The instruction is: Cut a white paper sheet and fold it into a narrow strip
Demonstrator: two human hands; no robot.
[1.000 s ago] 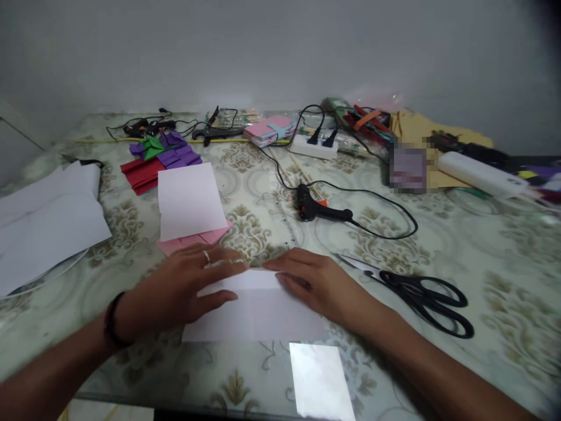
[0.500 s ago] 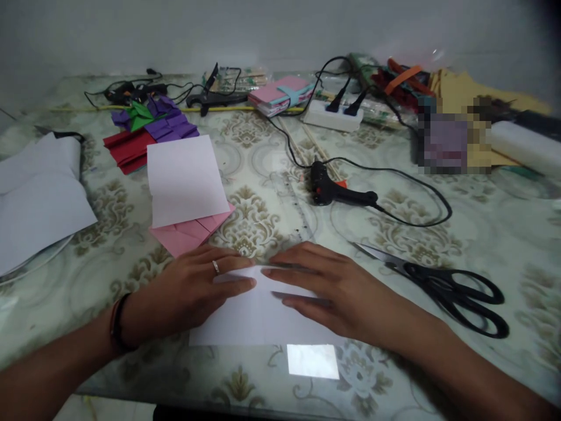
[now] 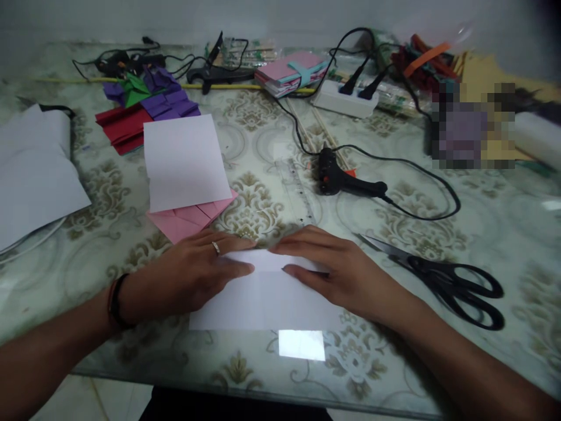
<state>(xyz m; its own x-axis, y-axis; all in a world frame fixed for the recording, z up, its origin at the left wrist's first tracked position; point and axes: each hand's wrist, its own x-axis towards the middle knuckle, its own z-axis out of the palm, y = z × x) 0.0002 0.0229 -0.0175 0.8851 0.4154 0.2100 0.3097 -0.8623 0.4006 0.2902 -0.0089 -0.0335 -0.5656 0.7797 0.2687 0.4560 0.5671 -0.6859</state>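
Observation:
A white sheet of paper (image 3: 263,301) lies on the table in front of me, with faint crease lines and its far edge raised a little. My left hand (image 3: 204,266) has its thumb on the near side of that far edge and its fingers along the back, closed on the paper. On the other half of the same edge, my right hand (image 3: 328,266) grips with thumb and fingers in the same way. The two hands are a short gap apart. Both palms hide the paper's outer corners.
Black-handled scissors (image 3: 451,283) lie right of my right hand. Beyond are a glue gun (image 3: 346,178) with its cord, a clear ruler (image 3: 298,190) and a power strip (image 3: 346,99). A white square sheet (image 3: 186,161) covers pink folded paper (image 3: 193,221); more white paper (image 3: 37,175) lies left.
My right fingers have drawn together at the paper's far edge, where they were more spread before. The left hand stays nearly in place. The view has tilted slightly downward.

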